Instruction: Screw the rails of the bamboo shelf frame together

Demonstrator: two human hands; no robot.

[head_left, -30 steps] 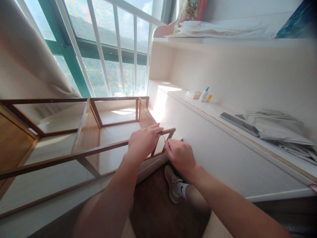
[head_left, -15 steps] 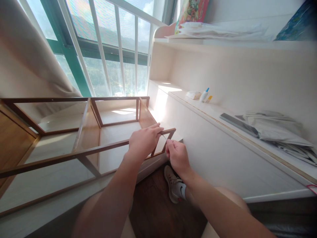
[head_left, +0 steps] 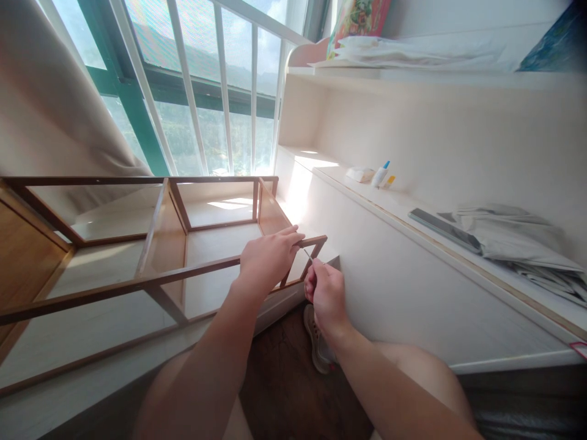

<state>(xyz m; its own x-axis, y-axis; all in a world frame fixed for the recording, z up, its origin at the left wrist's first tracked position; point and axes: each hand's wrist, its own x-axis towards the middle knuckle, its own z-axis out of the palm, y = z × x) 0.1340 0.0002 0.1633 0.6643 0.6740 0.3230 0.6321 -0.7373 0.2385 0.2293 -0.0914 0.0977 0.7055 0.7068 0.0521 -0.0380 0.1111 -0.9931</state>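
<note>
A brown wooden shelf frame (head_left: 192, 269) lies on a white surface, with panels dividing its open bays. My left hand (head_left: 268, 253) is closed over its near rail, close to the right end, fingertips over the top. Just right of it, my right hand (head_left: 328, 290) is closed in a fist around a tool with a thin metal shaft (head_left: 308, 254). The shaft points up and left to the rail end beside my left fingertips. My fist hides the tool's handle, so its exact kind does not show.
A white ledge on the right holds a small white bottle with a blue cap (head_left: 380, 175), a white packet (head_left: 360, 174), a phone-like dark slab (head_left: 444, 230) and crumpled grey plastic (head_left: 518, 235). White window bars (head_left: 224, 91) stand behind the frame. A shoe (head_left: 316, 342) rests on the dark floor.
My right hand has turned at the wrist and sits slightly lower, with the shaft still at the rail. My left hand keeps its place on the frame. The view has shifted slightly.
</note>
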